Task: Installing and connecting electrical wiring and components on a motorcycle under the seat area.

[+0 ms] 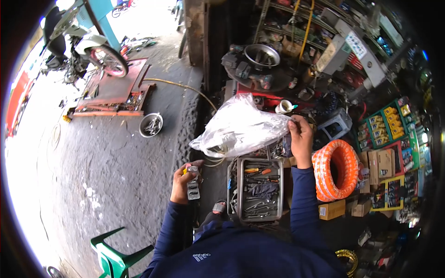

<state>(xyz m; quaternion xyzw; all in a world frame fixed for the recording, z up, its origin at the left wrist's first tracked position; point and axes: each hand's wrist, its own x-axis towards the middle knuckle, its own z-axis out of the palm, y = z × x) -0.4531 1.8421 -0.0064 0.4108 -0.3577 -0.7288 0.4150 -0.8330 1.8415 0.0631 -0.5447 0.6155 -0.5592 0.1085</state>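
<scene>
A crumpled clear plastic bag (245, 127) hangs stretched out to the left from my right hand (302, 139), whose fingers pinch its right end. What is inside the bag is hard to make out, though something pale shows near its lower left. Lower and to the left, my left hand (181, 183) is closed around a clear-and-silver blister pack (193, 187) with dark pieces in its pockets. A small bit of yellow shows by those fingers. Below the bag stands a metal tray (281, 194) of wrenches, screwdrivers and a dark cloth.
Orange-wrapped tires (334, 170) stand right of my right forearm, beside cardboard boxes (332, 210) and racks of small packaged parts (387, 125). A metal bowl (262, 55) sits on the far bench. On the floor are a bowl of parts (151, 125), a green chair (111, 257) and a motorcycle on a red lift (111, 88).
</scene>
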